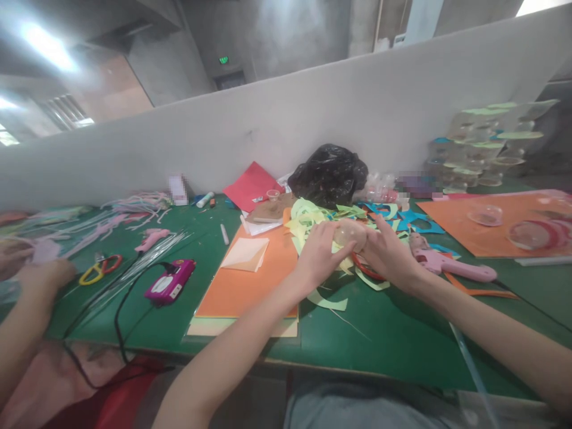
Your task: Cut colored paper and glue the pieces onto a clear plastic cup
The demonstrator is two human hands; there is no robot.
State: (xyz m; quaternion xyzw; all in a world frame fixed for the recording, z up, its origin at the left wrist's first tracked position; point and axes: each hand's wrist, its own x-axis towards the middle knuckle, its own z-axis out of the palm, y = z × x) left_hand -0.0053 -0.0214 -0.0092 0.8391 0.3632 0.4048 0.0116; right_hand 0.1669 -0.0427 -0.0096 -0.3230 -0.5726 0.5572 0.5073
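Note:
Over the paper scraps, my left hand (318,253) and my right hand (389,253) come together around a small, round, see-through plastic piece (349,233), like a cup or a bottle bottom. The left fingers curl behind it, with the thumb on its near side. My right hand closes on its other side; some of its fingers are hidden. Beneath lie green and yellow paper offcuts (308,217) and blue cut paper (422,222). Red-handled scissors (369,268) show partly below my hands. A pink glue gun (456,265) lies beside my right wrist.
Orange paper sheets (254,292) lie left of my hands. A black plastic bag (330,173) sits at the wall. Further left are a purple power strip (172,281), yellow-and-red scissors (100,269) and another person's arm (31,304). Stacked plastic cups (487,146) stand far right.

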